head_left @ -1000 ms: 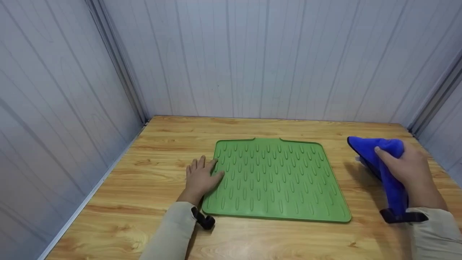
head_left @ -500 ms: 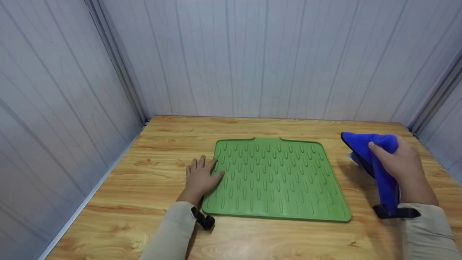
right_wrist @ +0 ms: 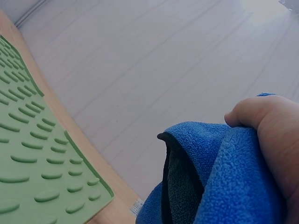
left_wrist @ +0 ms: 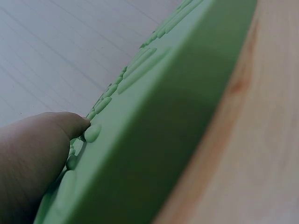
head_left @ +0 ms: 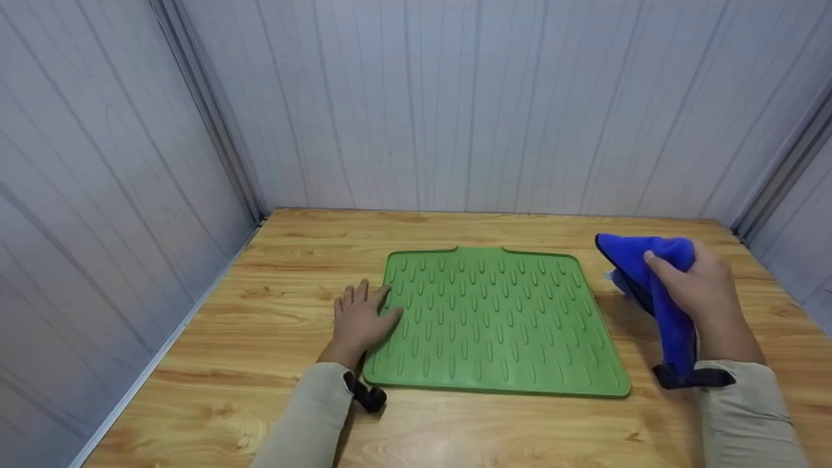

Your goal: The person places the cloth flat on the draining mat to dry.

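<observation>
A green mat [head_left: 487,325] with rows of raised oval ridges lies flat on the wooden table. On its left edge rests my left hand [head_left: 361,323], fingers spread and thumb on the mat's surface; the left wrist view shows the thumb touching a ridge of the mat [left_wrist: 126,112]. To the right of the mat, my right hand [head_left: 705,286] grips a bunched blue cloth [head_left: 673,318], held above the table. In the right wrist view the cloth [right_wrist: 238,172] looks fluffy, with a dark edge and a pale label, and the thumb presses on its top.
The wooden table [head_left: 273,286] extends around the mat on all sides. Pale panel walls stand behind it [head_left: 442,110] and at the left [head_left: 97,195], with another at the right edge. Black straps [head_left: 367,393] sit on both wrists.
My right hand has moved left with the blue cloth, closer to the mat's right edge. The left hand and the mat have stayed in place.
</observation>
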### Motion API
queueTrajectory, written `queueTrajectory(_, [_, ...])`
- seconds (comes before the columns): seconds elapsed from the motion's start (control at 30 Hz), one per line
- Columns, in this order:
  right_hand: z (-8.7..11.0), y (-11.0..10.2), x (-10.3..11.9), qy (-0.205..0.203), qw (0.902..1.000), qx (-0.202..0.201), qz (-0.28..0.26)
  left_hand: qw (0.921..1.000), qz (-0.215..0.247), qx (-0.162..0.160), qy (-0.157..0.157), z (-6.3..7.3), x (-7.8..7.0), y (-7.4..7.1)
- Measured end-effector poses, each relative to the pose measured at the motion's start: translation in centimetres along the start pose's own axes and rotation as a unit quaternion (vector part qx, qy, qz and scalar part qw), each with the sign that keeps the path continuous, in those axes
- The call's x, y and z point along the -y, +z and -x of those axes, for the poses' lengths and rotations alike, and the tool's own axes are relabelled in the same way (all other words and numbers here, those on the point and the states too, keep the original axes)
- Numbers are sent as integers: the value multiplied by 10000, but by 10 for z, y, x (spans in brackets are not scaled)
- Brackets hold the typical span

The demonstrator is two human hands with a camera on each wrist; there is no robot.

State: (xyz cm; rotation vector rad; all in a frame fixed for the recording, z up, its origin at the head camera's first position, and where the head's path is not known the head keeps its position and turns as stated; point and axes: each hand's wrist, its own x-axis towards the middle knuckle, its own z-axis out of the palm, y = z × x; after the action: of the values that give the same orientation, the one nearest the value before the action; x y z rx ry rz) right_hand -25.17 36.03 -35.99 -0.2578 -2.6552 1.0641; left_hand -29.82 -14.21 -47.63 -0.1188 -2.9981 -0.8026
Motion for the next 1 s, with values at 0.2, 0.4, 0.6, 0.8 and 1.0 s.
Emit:
queueTrajectory(0.2, [0,6,10,36,9999,75,-125,10000,-43,31,-67,-1,-1,0])
queueTrajectory(0.4, [1,15,18,39,9996,75,-257,9999,-108,29,-29,-2,-1,-1])
queueTrajectory(0.6, [-1,21,24,40,9993,158,-327,9999,-126,17,-22,-3,-1,-2])
queueTrajectory(0.8, [1,27,30,-14,9985,187,-512,10000,-93,9,-31,-2,0,-1])
queueTrajectory(1.0, [2,31,37,-174,9983,83,-543,10000,-28,27,16,-1,-1,-1])
